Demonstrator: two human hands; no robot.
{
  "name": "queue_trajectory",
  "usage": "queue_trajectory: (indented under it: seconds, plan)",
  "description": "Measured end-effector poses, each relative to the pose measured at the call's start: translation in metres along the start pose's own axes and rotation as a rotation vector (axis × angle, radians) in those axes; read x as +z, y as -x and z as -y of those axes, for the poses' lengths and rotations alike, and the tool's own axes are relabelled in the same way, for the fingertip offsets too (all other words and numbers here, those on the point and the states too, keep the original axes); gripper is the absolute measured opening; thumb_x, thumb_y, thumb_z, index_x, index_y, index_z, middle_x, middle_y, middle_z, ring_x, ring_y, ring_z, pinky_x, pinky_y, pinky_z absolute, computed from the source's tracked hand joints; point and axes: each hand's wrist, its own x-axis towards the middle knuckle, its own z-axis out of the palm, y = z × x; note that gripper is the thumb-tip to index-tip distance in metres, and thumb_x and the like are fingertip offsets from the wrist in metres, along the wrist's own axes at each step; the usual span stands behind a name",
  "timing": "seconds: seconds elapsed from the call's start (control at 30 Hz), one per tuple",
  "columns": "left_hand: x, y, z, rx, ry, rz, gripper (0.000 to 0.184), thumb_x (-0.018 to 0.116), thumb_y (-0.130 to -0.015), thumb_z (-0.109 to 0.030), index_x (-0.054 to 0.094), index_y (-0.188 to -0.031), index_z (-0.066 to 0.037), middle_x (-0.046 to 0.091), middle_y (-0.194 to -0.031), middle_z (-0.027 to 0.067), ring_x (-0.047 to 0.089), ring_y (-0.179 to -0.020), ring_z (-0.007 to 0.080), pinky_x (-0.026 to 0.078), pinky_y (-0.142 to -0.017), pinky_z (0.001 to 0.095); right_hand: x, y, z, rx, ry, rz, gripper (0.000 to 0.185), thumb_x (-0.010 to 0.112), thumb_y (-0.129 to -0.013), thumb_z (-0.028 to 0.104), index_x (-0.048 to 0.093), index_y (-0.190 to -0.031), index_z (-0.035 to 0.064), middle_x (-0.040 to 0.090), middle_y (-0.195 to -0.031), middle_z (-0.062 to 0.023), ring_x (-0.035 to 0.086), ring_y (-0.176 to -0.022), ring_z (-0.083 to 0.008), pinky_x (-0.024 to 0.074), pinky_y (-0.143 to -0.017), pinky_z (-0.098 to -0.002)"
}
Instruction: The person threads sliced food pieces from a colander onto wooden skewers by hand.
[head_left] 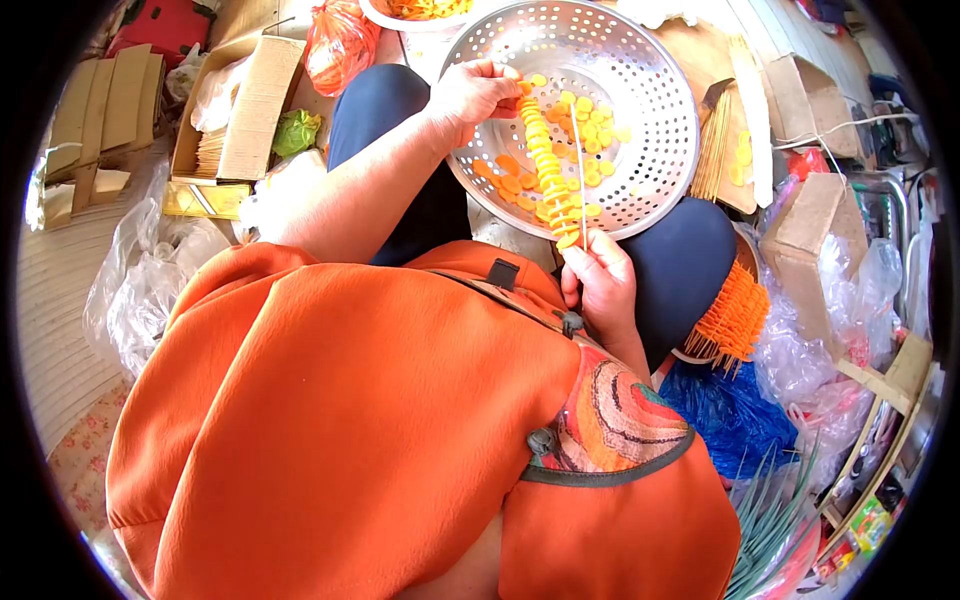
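Observation:
Round orange slices, which look like carrot, are threaded along a skewer (546,160) held over a metal colander (660,110). My left hand (478,95) is closed in a pinch at the skewer's far end, beside the top slices. At the near end, the thumb and fingers of my right hand (602,280) are pinched together by the lowest slice. A thin pale stick (578,150) without slices runs up from my right hand across the colander. Loose carrot slices (595,130) lie in the colander, which rests by my knees.
Bare wooden skewers (711,150) lie on a board to the right. Filled carrot skewers (732,318) are stacked beside my right knee, above a blue plastic bag (725,405). Cardboard boxes (255,110) and clear plastic bags (160,270) stand at left; a red bag (342,45) is ahead.

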Motion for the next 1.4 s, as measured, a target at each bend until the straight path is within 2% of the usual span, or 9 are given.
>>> queue_trajectory:
  seconds: [0.1,0.23,0.63,0.7,0.87,0.97,1.2,1.27,1.4]
  plan:
    - [-0.001,0.010,-0.007,-0.055,-0.029,0.058,0.018,0.062,-0.080,-0.011,0.061,-0.093,0.002,0.065,-0.092,0.0117,0.064,-0.083,0.0191,0.053,-0.077,0.0301,0.000,0.001,-0.001,-0.011,0.010,-0.007,0.010,0.055,-0.089,0.013,0.057,-0.087,0.0031,0.051,-0.055,-0.0002,0.041,-0.042,-0.0048,0.0327,-0.041,-0.0180]
    - [-0.002,0.009,-0.008,-0.076,-0.040,0.073,0.017,0.062,-0.080,-0.012,0.064,-0.092,-0.001,0.066,-0.087,0.0094,0.065,-0.074,0.0164,0.055,-0.071,0.0274,-0.001,0.002,-0.004,-0.025,0.018,0.001,0.010,0.054,-0.089,0.013,0.056,-0.088,0.0030,0.051,-0.056,-0.0002,0.041,-0.042,-0.0046,0.0329,-0.041,-0.0177]
    - [0.000,0.010,-0.004,-0.114,-0.041,0.059,0.021,0.057,-0.081,-0.014,0.063,-0.094,0.002,0.065,-0.089,0.0127,0.066,-0.077,0.0187,0.056,-0.072,0.0296,-0.003,-0.001,-0.006,-0.042,0.043,0.027,0.011,0.053,-0.090,0.012,0.055,-0.087,0.0022,0.051,-0.056,-0.0003,0.041,-0.042,-0.0042,0.0332,-0.041,-0.0176]
    - [-0.001,0.010,-0.002,-0.103,0.006,0.060,0.022,0.056,-0.083,-0.015,0.060,-0.095,0.002,0.063,-0.093,0.0124,0.064,-0.081,0.0200,0.054,-0.076,0.0311,-0.002,-0.001,-0.005,-0.052,0.050,0.017,0.011,0.053,-0.090,0.012,0.055,-0.086,0.0022,0.051,-0.055,-0.0004,0.041,-0.042,-0.0046,0.0334,-0.041,-0.0180]
    - [-0.003,0.006,0.006,-0.026,0.010,0.026,0.022,0.057,-0.085,-0.018,0.059,-0.097,0.000,0.062,-0.095,0.0101,0.063,-0.083,0.0193,0.051,-0.075,0.0296,0.000,0.001,-0.002,-0.072,-0.037,-0.033,0.010,0.054,-0.090,0.012,0.055,-0.086,0.0025,0.050,-0.054,-0.0008,0.041,-0.041,-0.0057,0.0336,-0.041,-0.0190]
    - [-0.002,0.007,0.009,-0.028,-0.121,0.041,0.022,0.057,-0.085,-0.020,0.059,-0.096,-0.002,0.062,-0.093,0.0072,0.063,-0.083,0.0166,0.049,-0.074,0.0279,-0.003,0.003,-0.002,-0.118,-0.135,-0.067,0.009,0.054,-0.089,0.011,0.055,-0.086,0.0031,0.050,-0.054,-0.0011,0.041,-0.040,-0.0066,0.0331,-0.040,-0.0193]
    - [0.001,0.009,0.020,0.099,-0.619,0.249,0.017,0.055,-0.077,-0.008,0.061,-0.090,0.000,0.061,-0.075,0.0043,0.058,-0.067,0.0103,0.047,-0.064,0.0228,-0.031,0.027,0.026,-0.314,-0.347,-0.160,0.012,0.050,-0.090,0.009,0.055,-0.088,-0.0009,0.048,-0.052,-0.0044,0.041,-0.039,-0.0100,0.0320,-0.040,-0.0207]
    - [0.005,0.017,0.015,0.030,-0.682,0.342,0.019,0.055,-0.077,-0.009,0.061,-0.092,0.000,0.060,-0.075,0.0038,0.057,-0.067,0.0104,0.047,-0.064,0.0237,-0.050,0.039,0.037,-0.404,-0.445,-0.203,0.012,0.049,-0.091,0.009,0.055,-0.088,-0.0007,0.048,-0.052,-0.0048,0.041,-0.039,-0.0107,0.0328,-0.040,-0.0217]
    - [0.012,0.028,0.009,-0.064,-0.743,0.395,0.016,0.057,-0.078,-0.011,0.060,-0.090,-0.001,0.059,-0.072,0.0024,0.056,-0.061,0.0091,0.048,-0.057,0.0237,-0.108,0.060,0.034,-0.521,-0.422,-0.486,0.014,0.050,-0.092,0.012,0.056,-0.091,-0.0002,0.047,-0.053,-0.0037,0.040,-0.040,-0.0108,0.0328,-0.039,-0.0223]
